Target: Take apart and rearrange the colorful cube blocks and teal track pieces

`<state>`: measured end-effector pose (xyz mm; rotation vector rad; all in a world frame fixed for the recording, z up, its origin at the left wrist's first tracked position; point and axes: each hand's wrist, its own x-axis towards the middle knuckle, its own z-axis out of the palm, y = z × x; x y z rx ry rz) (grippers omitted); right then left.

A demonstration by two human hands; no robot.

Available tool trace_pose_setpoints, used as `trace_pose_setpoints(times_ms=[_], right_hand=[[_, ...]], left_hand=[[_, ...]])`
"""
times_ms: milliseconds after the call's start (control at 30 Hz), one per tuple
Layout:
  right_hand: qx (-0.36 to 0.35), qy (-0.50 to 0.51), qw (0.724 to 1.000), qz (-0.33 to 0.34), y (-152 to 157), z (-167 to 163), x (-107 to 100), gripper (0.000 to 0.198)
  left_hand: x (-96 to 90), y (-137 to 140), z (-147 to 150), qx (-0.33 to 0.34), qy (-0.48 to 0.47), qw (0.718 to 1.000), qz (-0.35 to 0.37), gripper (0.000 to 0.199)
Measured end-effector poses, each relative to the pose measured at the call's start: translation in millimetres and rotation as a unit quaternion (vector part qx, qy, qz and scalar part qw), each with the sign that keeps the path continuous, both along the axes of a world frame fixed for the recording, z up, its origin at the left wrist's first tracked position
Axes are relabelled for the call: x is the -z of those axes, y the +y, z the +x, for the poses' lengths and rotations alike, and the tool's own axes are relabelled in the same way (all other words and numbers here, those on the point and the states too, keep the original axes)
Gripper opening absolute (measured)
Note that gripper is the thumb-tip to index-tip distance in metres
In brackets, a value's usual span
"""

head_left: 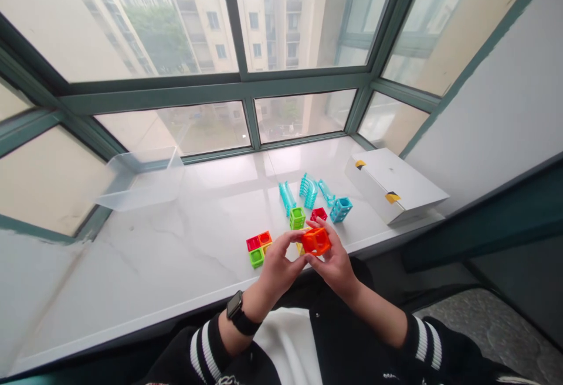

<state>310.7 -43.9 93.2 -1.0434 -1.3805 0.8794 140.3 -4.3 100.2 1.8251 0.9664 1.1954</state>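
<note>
An orange openwork toy block [316, 241] is raised near the counter's front edge, between my two hands. My right hand [338, 263] wraps round its right side, with the thumb below it. The fingertips and thumb of my left hand [281, 261] pinch at its left side. Just behind stand a green block [297, 218], a red block [319, 214] and a blue block [341, 210]. A yellow block [300, 248] is partly hidden behind the hands. To the left of my left hand lies a group of joined red, orange, green and yellow blocks [256, 248].
Clear blue track pieces [309, 190] lie behind the blocks. A white box [398, 183] with yellow-black tabs stands at the right, and a clear plastic bin [143, 183] at the left. Windows bound the back of the white counter [176, 256].
</note>
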Motion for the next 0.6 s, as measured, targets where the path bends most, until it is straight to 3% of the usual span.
trace_pose_setpoints(times_ms=[167,300,433,600], right_hand=[[0.052,-0.031,0.998,0.003,1,36,1,0.069],[0.130,-0.096,0.987,0.010,7,68,12,0.068],[0.175,-0.140,0.975,-0.004,12,92,31,0.078],[0.196,-0.204,0.959,-0.019,23,104,58,0.066]], left_hand=[[4.1,4,0,0.040,0.048,0.997,0.044,0.049],[20.8,17,-33,-0.035,0.117,0.991,0.060,0.034],[56.1,28,-72,-0.096,0.200,0.973,0.064,0.037],[118.3,28,-100,-0.125,0.306,0.941,0.066,0.053]])
